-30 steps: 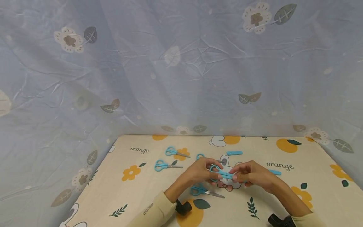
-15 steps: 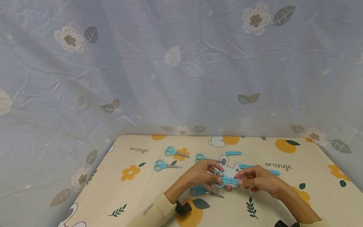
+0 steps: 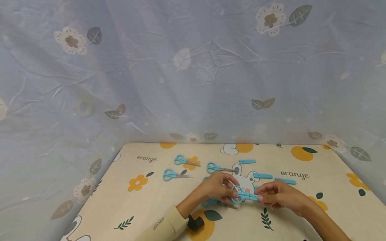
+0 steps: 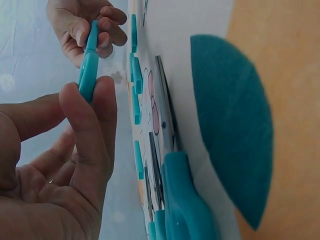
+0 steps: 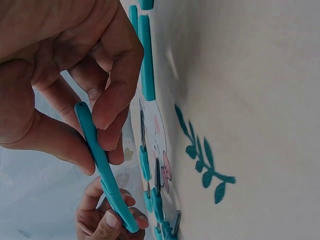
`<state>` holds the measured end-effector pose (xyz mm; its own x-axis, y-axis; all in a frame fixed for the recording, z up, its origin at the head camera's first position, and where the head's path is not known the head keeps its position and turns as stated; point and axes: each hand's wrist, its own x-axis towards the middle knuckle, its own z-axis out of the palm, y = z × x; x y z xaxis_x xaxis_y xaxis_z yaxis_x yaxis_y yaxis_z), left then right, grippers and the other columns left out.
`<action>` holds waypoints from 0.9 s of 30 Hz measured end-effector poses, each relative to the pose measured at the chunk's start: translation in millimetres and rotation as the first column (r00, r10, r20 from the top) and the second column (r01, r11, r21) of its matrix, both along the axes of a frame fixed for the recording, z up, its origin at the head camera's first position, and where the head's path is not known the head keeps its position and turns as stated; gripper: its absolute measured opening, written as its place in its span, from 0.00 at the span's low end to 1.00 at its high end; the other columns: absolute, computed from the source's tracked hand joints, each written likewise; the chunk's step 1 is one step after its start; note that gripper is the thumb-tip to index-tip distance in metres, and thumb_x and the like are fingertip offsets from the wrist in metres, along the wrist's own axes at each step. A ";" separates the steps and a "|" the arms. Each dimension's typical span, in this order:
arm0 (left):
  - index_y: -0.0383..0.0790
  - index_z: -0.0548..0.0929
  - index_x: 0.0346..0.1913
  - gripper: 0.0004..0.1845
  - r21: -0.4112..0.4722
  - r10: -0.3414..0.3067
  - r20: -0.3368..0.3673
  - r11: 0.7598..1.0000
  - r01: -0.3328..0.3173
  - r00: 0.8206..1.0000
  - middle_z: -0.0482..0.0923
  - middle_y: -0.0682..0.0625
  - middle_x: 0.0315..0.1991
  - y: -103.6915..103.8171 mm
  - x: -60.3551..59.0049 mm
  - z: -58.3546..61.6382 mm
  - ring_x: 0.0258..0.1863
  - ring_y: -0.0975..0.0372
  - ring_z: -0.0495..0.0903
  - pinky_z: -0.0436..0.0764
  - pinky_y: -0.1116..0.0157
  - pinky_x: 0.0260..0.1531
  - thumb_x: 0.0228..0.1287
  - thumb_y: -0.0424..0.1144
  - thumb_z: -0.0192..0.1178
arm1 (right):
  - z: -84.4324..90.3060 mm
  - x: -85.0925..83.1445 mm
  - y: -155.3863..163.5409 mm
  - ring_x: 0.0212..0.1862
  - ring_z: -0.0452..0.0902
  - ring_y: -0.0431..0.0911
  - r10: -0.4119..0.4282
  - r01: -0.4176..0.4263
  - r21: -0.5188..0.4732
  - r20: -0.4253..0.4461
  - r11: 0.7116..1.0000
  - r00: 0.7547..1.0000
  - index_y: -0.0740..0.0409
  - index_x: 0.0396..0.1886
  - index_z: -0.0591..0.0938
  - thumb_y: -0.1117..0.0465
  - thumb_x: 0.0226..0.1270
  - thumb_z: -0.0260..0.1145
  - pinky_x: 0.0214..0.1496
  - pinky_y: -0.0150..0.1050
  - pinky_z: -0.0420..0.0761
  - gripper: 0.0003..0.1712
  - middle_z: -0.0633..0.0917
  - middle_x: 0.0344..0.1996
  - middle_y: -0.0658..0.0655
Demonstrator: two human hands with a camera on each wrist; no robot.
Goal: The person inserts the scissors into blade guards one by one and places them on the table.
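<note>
Light-blue scissors (image 3: 246,195) are held just above the table between both hands, handle to the left. My left hand (image 3: 217,186) pinches the handle rings between thumb and fingers. At the other end, my right hand (image 3: 281,196) pinches the blue blade cap (image 5: 98,152) between thumb and fingertips. The cap covers the blades and meets the handle at a seam in the right wrist view. Under and beside the left hand lie uncapped scissors (image 3: 211,202), partly hidden. Another pair, farther back, has its metal blades (image 3: 227,169) bare.
Two more uncapped scissors, a back pair (image 3: 181,160) and a front pair (image 3: 170,175), lie to the left. Loose blue caps, including a far one (image 3: 247,161), a middle one (image 3: 263,176) and a right one (image 3: 285,181), lie beyond the right hand. A patterned cloth (image 3: 144,207) covers the table.
Both hands have moved right and nearer the person, carrying the scissors with them. Uncapped scissors behind the left hand and loose caps near the right hand show more now.
</note>
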<state>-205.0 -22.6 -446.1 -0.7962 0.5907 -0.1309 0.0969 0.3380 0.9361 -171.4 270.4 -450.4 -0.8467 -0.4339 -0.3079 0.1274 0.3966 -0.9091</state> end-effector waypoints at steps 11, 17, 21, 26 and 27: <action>0.42 0.90 0.49 0.10 -0.057 -0.036 -0.023 0.998 0.034 0.999 0.88 0.53 0.30 9.9 8.7 -5.2 0.19 0.64 0.85 0.89 0.64 0.24 0.67 0.31 0.74 | -3.5 15.5 16.6 0.36 0.79 0.44 -0.023 0.023 0.099 -0.006 0.995 1.000 0.66 0.56 0.88 0.57 0.77 0.71 0.33 0.35 0.81 0.18 0.86 0.33 0.50; 0.44 0.90 0.47 0.09 -0.066 -0.033 -0.019 0.997 0.032 0.999 0.86 0.55 0.29 13.2 14.6 -7.6 0.19 0.64 0.85 0.81 0.70 0.21 0.66 0.33 0.76 | -3.8 22.1 22.7 0.35 0.80 0.43 -0.026 0.027 0.129 -0.015 0.991 1.000 0.64 0.55 0.89 0.57 0.77 0.71 0.32 0.35 0.81 0.16 0.87 0.32 0.50; 0.43 0.90 0.47 0.09 -0.065 -0.051 -0.031 0.997 0.049 0.998 0.87 0.55 0.28 15.2 17.5 -8.2 0.18 0.64 0.85 0.78 0.72 0.20 0.66 0.33 0.76 | -4.7 25.9 28.5 0.35 0.80 0.42 -0.017 0.020 0.132 -0.027 0.991 0.999 0.65 0.54 0.89 0.58 0.77 0.71 0.32 0.35 0.82 0.16 0.87 0.33 0.50; 0.42 0.90 0.48 0.09 -0.078 -0.055 -0.041 0.996 0.052 0.998 0.87 0.56 0.27 17.7 20.3 -8.4 0.18 0.64 0.85 0.76 0.72 0.20 0.66 0.33 0.75 | -5.6 29.0 34.9 0.35 0.80 0.41 -0.018 0.022 0.146 -0.033 0.989 0.999 0.65 0.54 0.89 0.58 0.78 0.70 0.32 0.35 0.82 0.15 0.88 0.34 0.50; 0.42 0.90 0.48 0.09 -0.082 -0.054 -0.040 0.995 0.050 0.998 0.87 0.56 0.27 18.2 20.9 -8.3 0.18 0.65 0.85 0.76 0.72 0.20 0.66 0.33 0.76 | -5.6 29.7 36.0 0.35 0.80 0.42 -0.018 0.023 0.148 -0.034 0.989 0.999 0.65 0.53 0.89 0.58 0.78 0.70 0.32 0.36 0.82 0.15 0.88 0.34 0.51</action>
<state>-184.1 -4.4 -454.4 -0.7705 0.6203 -0.1468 0.1552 0.4058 0.9007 -141.6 306.4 -456.0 -0.8656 -0.3680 -0.3395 0.1082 0.5246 -0.8445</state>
